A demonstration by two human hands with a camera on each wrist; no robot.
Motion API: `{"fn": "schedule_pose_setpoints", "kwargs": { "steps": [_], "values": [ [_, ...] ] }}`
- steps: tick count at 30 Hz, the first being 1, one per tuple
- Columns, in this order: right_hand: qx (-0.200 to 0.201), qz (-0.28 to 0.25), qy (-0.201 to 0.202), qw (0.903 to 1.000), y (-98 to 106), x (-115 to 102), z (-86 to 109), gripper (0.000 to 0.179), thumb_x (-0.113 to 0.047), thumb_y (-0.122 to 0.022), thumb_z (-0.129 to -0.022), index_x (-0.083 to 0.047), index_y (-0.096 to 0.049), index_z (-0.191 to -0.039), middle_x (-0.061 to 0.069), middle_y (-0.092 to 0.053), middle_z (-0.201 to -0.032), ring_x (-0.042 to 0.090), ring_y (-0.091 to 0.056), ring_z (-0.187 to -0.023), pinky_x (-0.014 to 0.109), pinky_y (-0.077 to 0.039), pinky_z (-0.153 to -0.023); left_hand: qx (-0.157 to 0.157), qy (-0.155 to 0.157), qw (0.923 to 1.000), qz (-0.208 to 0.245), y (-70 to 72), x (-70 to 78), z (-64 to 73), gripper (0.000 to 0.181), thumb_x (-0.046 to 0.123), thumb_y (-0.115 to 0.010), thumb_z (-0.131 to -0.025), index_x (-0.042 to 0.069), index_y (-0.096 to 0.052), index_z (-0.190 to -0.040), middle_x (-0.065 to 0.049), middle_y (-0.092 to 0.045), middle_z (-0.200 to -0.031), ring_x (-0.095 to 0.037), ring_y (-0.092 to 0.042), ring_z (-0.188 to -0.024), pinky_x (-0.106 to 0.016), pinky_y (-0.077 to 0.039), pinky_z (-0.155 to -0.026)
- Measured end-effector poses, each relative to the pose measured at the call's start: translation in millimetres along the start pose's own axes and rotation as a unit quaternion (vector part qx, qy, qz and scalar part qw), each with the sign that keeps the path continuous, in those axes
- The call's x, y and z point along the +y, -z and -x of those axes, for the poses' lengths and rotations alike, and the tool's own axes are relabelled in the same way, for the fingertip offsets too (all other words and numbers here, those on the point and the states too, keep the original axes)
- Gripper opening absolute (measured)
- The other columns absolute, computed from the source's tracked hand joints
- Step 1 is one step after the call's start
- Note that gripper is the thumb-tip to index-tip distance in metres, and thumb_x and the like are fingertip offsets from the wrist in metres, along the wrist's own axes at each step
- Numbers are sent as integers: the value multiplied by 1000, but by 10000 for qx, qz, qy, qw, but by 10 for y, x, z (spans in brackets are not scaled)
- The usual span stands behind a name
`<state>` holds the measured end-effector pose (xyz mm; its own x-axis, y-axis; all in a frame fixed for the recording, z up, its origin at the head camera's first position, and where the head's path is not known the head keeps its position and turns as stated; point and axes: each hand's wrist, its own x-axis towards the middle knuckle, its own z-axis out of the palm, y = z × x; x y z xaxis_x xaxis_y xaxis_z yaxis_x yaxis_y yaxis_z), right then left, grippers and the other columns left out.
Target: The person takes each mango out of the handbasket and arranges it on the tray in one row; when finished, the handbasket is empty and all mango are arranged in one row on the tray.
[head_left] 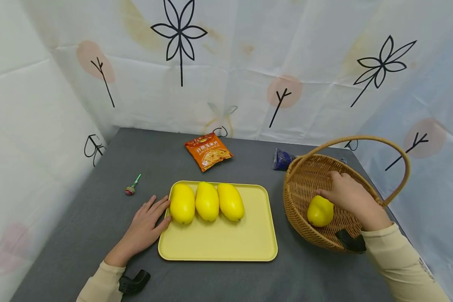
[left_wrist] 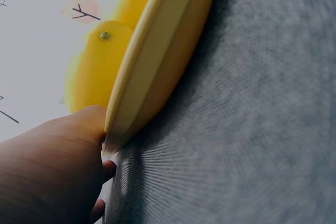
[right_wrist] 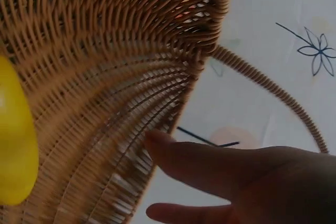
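Observation:
Three oblong yellow fruits, mango-like (head_left: 207, 202), lie side by side on a yellow tray (head_left: 219, 247). At the tray's left edge my left hand (head_left: 145, 226) rests with its fingers extended, and its thumb touches the rim in the left wrist view. Another yellow fruit (head_left: 320, 212) lies inside a wicker basket (head_left: 292, 201) on the right. Over that basket is my right hand (head_left: 349, 193), beside and above the fruit. The right wrist view shows its thumb (right_wrist: 199, 163) and a finger apart with nothing between them; the other fingers are hidden.
An orange snack bag (head_left: 208, 152) lies behind the tray. A lollipop (head_left: 133, 185) is at the left, and a dark blue packet (head_left: 282, 160) sits against the basket's far left side. The basket's tall handle (head_left: 405, 167) arches over its right part. Patterned cloth walls (head_left: 241, 54) stand around the grey table.

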<state>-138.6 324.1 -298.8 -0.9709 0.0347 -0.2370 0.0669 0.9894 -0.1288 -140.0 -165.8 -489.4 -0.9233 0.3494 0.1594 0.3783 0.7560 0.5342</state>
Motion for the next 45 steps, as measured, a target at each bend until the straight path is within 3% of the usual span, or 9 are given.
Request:
{"fn": "schedule_pose_setpoints", "kwargs": {
  "steps": [5,11,14,18,22,25,29,38,45],
  "values": [
    [-448,65,-26,9990,-26,126,-121,85,-40,-61,-91,24,-28,-136,47,-38,-130,59,-44,-114,63,-43,-89,16,-16,10000,-1,9,11,-1,52,34,-54,-98,8,-46,-142,-14,-38,-151,-42,-18,-143,-64,-13,-110],
    [-1372,-294,-350,9895,-131,309,-241,89,-36,-61,-92,28,-18,-136,49,-28,-134,58,-42,-117,59,-45,-91,-12,-55,10000,29,-3,34,-9,52,33,-54,-98,7,-46,-142,-14,-39,-150,-42,-19,-143,-63,-13,-111],
    [-1744,-625,-560,9811,-165,367,-264,94,-35,-60,-93,26,-7,-140,49,-35,-127,40,-59,-80,43,-54,-69,-22,-52,10000,19,-5,39,-11,52,34,-54,-98,7,-46,-143,-13,-38,-150,-42,-19,-143,-63,-13,-111],
    [-1936,-839,-653,9753,-192,375,-272,98,-39,-60,-93,20,-1,-144,35,-51,-105,12,-36,-45,26,-41,-46,-13,-42,10000,19,7,36,-7,52,34,-54,-98,8,-45,-143,-14,-38,-150,-42,-18,-143,-63,-13,-111],
    [-2061,-919,-562,9726,-213,353,-293,93,-40,-63,-91,17,-14,-144,26,-53,-98,18,-47,-58,29,-45,-51,-33,-41,10000,3,10,23,-7,53,35,-53,-98,8,-45,-143,-13,-38,-151,-42,-18,-143,-63,-13,-111],
    [-2073,-814,-236,9746,-228,331,-322,94,-37,-67,-89,16,-13,-145,38,-47,-120,33,-56,-82,39,-50,-64,-34,-19,10000,-4,12,12,3,53,36,-53,-98,8,-44,-143,-13,-38,-151,-41,-18,-143,-63,-13,-111],
    [-1951,-428,368,9792,-248,294,-354,101,-32,-72,-86,16,-8,-146,44,-33,-137,48,-51,-112,49,-49,-82,-7,-1,10000,21,14,-1,22,53,35,-54,-98,9,-45,-143,-13,-38,-151,-42,-18,-143,-63,-13,-111],
    [-1816,-353,627,9807,-251,260,-353,77,-22,-76,-81,14,-34,-134,24,-59,-110,30,-58,-93,42,-50,-73,83,-63,9999,-24,14,-1,23,52,34,-54,-98,9,-46,-142,-13,-39,-150,-42,-19,-143,-64,-14,-110],
    [-2057,-455,363,9769,-287,267,-342,92,-18,-76,-81,14,-18,-144,28,-56,-112,26,-55,-80,39,-49,-66,29,-19,10000,-16,13,-3,21,53,36,-53,-98,9,-45,-143,-13,-38,-151,-42,-19,-143,-64,-14,-110]
  ]
}}
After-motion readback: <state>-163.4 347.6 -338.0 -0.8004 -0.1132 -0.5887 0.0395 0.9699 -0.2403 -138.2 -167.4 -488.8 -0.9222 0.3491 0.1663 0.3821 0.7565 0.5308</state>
